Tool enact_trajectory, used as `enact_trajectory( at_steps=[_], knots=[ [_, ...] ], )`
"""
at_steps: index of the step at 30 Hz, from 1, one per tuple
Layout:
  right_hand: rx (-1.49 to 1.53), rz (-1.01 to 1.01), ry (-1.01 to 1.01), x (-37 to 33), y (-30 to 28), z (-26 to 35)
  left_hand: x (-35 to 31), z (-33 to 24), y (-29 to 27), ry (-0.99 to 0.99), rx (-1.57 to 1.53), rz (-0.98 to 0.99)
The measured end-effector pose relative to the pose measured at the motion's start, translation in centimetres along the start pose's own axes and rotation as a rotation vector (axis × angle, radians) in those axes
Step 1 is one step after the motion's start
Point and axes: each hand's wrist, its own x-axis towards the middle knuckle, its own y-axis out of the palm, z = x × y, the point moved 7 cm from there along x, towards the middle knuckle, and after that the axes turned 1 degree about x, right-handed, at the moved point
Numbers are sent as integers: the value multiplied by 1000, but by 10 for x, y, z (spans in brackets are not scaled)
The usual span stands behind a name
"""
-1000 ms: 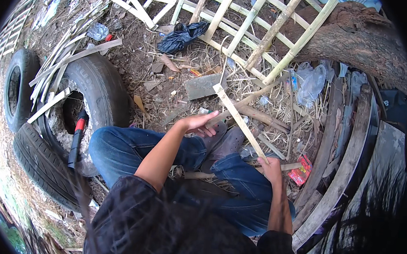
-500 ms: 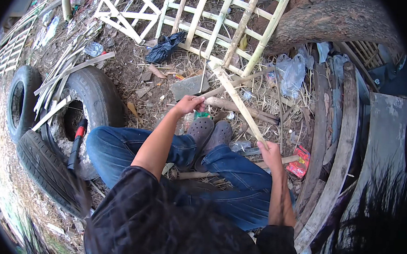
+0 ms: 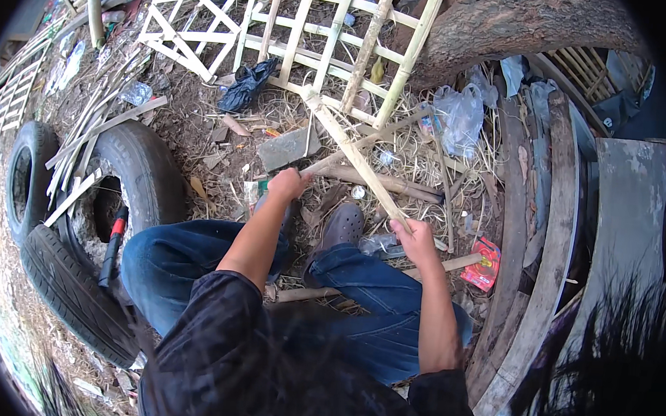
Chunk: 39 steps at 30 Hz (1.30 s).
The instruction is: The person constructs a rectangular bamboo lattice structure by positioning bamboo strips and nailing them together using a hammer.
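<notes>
My right hand (image 3: 415, 242) grips the near end of a long pale bamboo slat (image 3: 355, 154), which slants away up to the left over the ground. My left hand (image 3: 287, 184) is closed around the near end of a thin brownish stick (image 3: 325, 164). That stick runs off to the upper right and crosses the slat, the slat seeming to lie on top. Just beyond my left hand lies a flat grey slab (image 3: 285, 149). A thicker bamboo pole (image 3: 395, 184) rests on the ground under the slat.
A bamboo lattice panel (image 3: 299, 27) lies ahead near a tree trunk (image 3: 527, 29). Tyres (image 3: 151, 170), a red-and-black tool (image 3: 116, 233) and loose slats (image 3: 117, 122) are at left. A red packet (image 3: 483, 267) and long planks (image 3: 548, 274) lie at right.
My left hand has moved down and left, from pinching the stick to a fuller fist at its end. One shoe has shifted left, apart from the other. The whole view has moved slightly.
</notes>
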Motion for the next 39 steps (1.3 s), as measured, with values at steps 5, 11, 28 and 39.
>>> enact_trajectory(
  at_steps=[5, 11, 28, 39],
  knots=[
    [65, -16, 22, 15, 13, -8, 3, 3, -79, -50, 8, -187],
    [16, 35, 1, 35, 33, -26, 28, 31, -90, 212, 40, -348],
    [-461, 153, -100, 45, 74, -47, 34, 61, -81, 306, -180, -447],
    [-608, 266, 95, 37, 64, -76, 31, 47, -88, 298, -49, -507]
  ],
)
